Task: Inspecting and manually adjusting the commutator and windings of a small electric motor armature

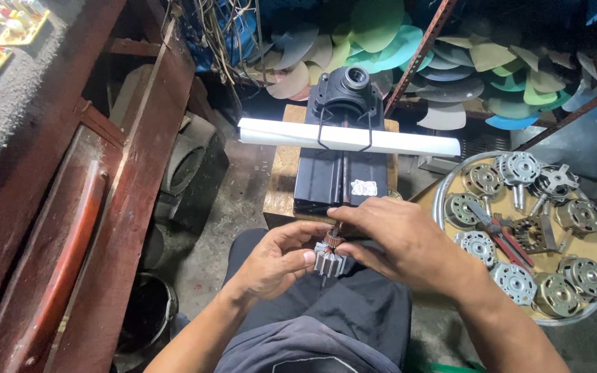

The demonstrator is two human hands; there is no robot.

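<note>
Holding a small motor armature between both hands, over my lap and just in front of the near edge of the wooden block.

Left hand: grip pinched on the finned steel core of the armature, thumb on its near side, fingers curled beneath.

Right hand: grip closed at the copper-coloured upper end of the armature, fingertips pressed together there; what they touch exactly I cannot tell.

Wooden block: carries a black boxy machine with a round fitting at its far end.

White tube: lies crosswise over the machine, held under a thin wire bail.

Round metal tray: on the floor to my right, holding several small fan motors and red-handled pliers.

Fan blades: heaped along the far side, green, blue and pale.

Wooden frame: dark red, along my left.
</note>
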